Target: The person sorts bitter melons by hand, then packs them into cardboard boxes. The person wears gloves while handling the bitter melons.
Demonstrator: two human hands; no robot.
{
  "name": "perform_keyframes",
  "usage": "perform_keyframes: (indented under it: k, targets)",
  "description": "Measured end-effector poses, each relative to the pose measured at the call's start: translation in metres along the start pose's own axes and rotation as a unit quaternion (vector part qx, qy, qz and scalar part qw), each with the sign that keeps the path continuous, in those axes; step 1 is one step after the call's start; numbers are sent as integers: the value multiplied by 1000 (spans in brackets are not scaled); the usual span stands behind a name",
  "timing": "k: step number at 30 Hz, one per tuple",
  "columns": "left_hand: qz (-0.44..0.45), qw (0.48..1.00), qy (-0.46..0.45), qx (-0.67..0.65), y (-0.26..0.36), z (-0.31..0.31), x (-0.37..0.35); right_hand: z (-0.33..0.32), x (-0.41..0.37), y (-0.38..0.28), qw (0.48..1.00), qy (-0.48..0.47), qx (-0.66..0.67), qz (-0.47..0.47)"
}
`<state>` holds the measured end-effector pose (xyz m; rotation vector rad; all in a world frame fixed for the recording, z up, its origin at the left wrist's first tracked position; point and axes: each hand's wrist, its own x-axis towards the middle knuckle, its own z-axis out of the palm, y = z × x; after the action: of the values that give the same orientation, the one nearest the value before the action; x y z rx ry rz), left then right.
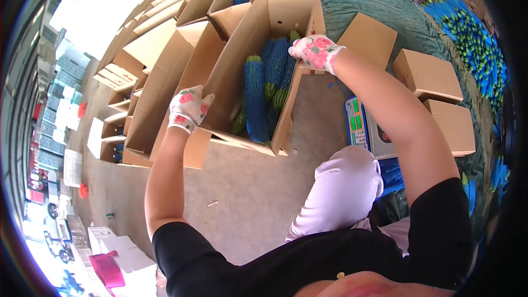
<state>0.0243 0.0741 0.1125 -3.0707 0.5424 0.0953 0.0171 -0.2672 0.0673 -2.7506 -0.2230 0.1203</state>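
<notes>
In front of me an open cardboard box (231,80) holds several striped green zucchini-like vegetables (254,96) in blue net sleeves. My left hand (190,109), in a white glove with a rose print, is closed on the box's left wall near its close corner, thumb toward the inside. On the opposite side, my right hand (318,52) in a matching glove grips the top of the right wall, its fingertips over the edge beside the vegetables. Part of the right fingers is hidden behind the wall.
More open boxes (165,85) stand in rows at the left and beyond. To the right sits a scale (357,126) with a green display, near closed-looking boxes (426,77) on a dark green tarp (352,5). Many blue-sleeved vegetables (473,38) are piled at far right.
</notes>
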Motion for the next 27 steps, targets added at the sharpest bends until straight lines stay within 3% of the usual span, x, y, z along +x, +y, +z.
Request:
perform_keyframes:
  k: [1,4,5,8,9,11,13,16,17,19,21,22,23,24,25,26,27]
  targets:
    - [16,999,31,-14,-8,4,-9,1,-4,-8,1000,-2,-5,-1]
    - [39,996,72,-47,-32,7,-51,6,-16,-36,924,127,-221,-286]
    - [41,995,74,-52,-45,10,-65,10,-14,-47,947,88,-157,-265]
    - [-47,998,33,-36,-61,7,-108,17,0,-84,898,105,-217,-367]
    - [-52,997,38,-34,-69,8,-121,17,5,-95,880,123,-249,-385]
    - [-71,995,60,-32,-91,15,-135,30,21,-110,881,110,-190,-419]
    - [-98,991,79,-33,-107,21,-136,57,35,-134,878,128,-244,-390]
    - [-156,981,115,22,-112,26,-104,74,48,-145,910,124,-190,-347]
    - [-151,982,114,24,-110,28,-105,74,47,-141,916,161,-179,-320]
    - [-58,917,388,-74,-81,31,-107,69,43,-133,943,121,-212,-228]
    - [92,829,537,-129,-7,14,-128,65,30,-130,951,117,-190,-215]
    - [154,825,487,-242,9,42,-144,65,24,-129,957,109,-165,-213]
    - [210,804,363,-420,44,56,-149,74,21,-126,967,109,-89,-211]
    - [267,781,334,-456,75,82,-146,81,12,-122,959,160,-54,-229]
    - [315,836,308,-326,112,73,-144,87,-1,-119,946,210,-19,-248]
    - [265,849,267,-372,135,97,-129,80,-24,-119,953,198,8,-228]
    - [190,894,173,-367,148,106,-111,72,-49,-114,960,187,34,-206]
